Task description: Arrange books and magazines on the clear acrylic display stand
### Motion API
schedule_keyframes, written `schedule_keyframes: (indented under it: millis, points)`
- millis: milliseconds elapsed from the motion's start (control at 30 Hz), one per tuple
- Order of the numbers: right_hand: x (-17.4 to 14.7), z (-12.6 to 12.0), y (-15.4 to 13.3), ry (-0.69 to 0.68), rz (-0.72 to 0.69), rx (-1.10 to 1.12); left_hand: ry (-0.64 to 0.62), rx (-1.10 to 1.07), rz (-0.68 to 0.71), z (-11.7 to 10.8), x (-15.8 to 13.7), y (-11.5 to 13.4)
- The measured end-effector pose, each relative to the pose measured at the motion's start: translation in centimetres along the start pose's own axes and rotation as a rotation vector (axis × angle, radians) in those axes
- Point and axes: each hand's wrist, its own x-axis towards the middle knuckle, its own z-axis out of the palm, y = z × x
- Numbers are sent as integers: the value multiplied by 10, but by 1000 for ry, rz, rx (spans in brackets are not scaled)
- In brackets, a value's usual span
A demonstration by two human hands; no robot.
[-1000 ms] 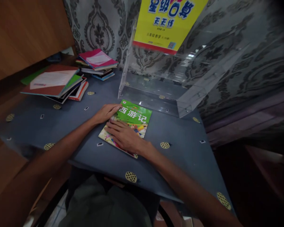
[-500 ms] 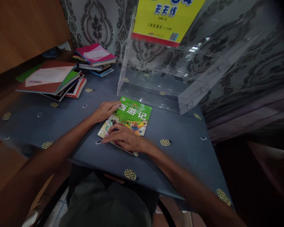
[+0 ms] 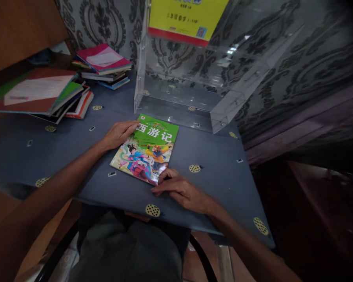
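Note:
A thin picture book lies closed on the table, its green cover showing white Chinese characters above colourful cartoon figures. My left hand rests flat at the book's upper left edge, fingers stretched out and the tips touching the cover. At the lower right corner is my right hand, its fingers bent and closed around that corner. The exact contact of thumb and fingers there is partly hidden by the hand.
A clear acrylic rack stands behind the book, holding a yellow workbook on top. Two stacks, one under a brown-red book and one under a pink book, sit at the left. A blue cloth covers the table.
My right hand has moved from across the cover's lower part to the lower right corner, uncovering the figures. My left hand stays at the left edge. The whole view has shifted slightly.

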Motion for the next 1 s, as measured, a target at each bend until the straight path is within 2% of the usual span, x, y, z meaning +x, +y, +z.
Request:
schedule_keyframes:
  millis: [133,300,433,500,633,733,833,933,1000]
  points:
    - [-19,2,5,71,44,0,-10,51,13,1,0,-2]
    - [-22,1,2,142,69,-10,-89,187,22,4,-9,3]
    - [-20,0,-4,202,44,98,-87,382,-65,12,-31,27]
    - [-18,0,-4,256,51,128,-82,422,-55,20,-46,47]
    - [-13,1,1,426,68,38,-184,239,-26,39,-77,90]
    - [-6,0,5,531,65,-56,-271,29,-25,43,-85,107]
    - [6,-5,10,606,98,-184,-252,4,-45,33,-71,97]
    - [26,-9,19,656,208,-341,-84,200,-147,21,-44,66]
    - [42,-7,24,658,326,-420,-25,307,-255,19,-28,46]
